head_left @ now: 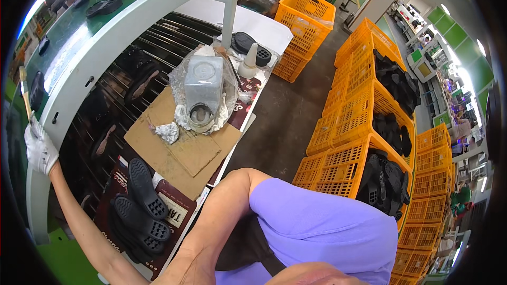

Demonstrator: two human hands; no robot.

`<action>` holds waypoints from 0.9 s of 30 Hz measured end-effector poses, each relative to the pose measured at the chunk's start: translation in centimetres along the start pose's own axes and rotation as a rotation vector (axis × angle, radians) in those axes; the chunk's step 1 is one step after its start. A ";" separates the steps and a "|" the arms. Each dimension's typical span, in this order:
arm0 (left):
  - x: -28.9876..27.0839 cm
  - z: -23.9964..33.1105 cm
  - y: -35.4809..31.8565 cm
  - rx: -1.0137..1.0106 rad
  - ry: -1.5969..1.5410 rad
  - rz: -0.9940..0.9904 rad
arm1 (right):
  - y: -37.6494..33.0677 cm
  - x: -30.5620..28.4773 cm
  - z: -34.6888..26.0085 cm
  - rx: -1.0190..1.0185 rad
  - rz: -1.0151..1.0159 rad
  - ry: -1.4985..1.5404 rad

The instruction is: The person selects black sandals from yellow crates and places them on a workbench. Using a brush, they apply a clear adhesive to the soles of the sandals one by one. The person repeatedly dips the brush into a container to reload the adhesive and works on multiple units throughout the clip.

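Observation:
At the far left, my left hand [40, 146], in a white glove, is closed around a thin wooden-handled brush [26, 99]. The bristles point up, near a dark shoe sole [37, 91] on the green surface beyond the pale curved frame. Whether the brush touches that sole I cannot tell. My right arm [219, 206] is bent at the elbow, and its hand is out of view. Several black soles [141, 221] lie overlapping on a dark red printed board. Behind them a cloudy plastic bottle [204, 82] with an open round mouth lies in crumpled plastic on cardboard [182, 153].
A pale metal frame [105, 42] curves over a rack of metal rods [163, 37] holding dark shoes. A white nozzle bottle [249, 62] stands by more soles [244, 42]. Orange crates [338, 142], some with black shoe parts, line the right; another orange stack [302, 18] stands behind.

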State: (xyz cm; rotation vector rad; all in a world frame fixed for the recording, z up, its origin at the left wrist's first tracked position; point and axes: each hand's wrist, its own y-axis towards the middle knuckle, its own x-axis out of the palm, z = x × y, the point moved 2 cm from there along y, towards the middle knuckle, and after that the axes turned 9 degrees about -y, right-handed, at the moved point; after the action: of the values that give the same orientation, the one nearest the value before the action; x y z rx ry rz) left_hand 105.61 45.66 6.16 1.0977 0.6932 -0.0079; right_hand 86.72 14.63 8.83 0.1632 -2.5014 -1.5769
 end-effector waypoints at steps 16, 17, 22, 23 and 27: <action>1.1 -1.7 0.5 -0.018 -0.019 -0.097 | -0.3 -0.6 0.2 0.036 0.030 -0.038; 1.1 -1.8 0.5 -0.005 -0.023 -0.077 | -0.3 -0.6 0.2 0.039 0.028 -0.036; 0.1 -0.4 0.4 -0.021 -0.037 -0.125 | 0.0 -0.3 0.6 0.030 0.022 -0.013; 0.0 0.1 0.2 -0.030 -0.017 -0.107 | 0.1 -0.3 0.6 0.029 0.018 -0.008; -0.3 0.0 0.3 -0.011 -0.005 -0.052 | 0.2 -0.1 0.1 0.028 0.014 0.017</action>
State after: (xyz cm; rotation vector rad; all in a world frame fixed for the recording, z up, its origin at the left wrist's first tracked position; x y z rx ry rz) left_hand 105.48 45.68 6.55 1.0686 0.7163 -0.0518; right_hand 86.79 14.87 8.93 0.1621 -2.5073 -1.5291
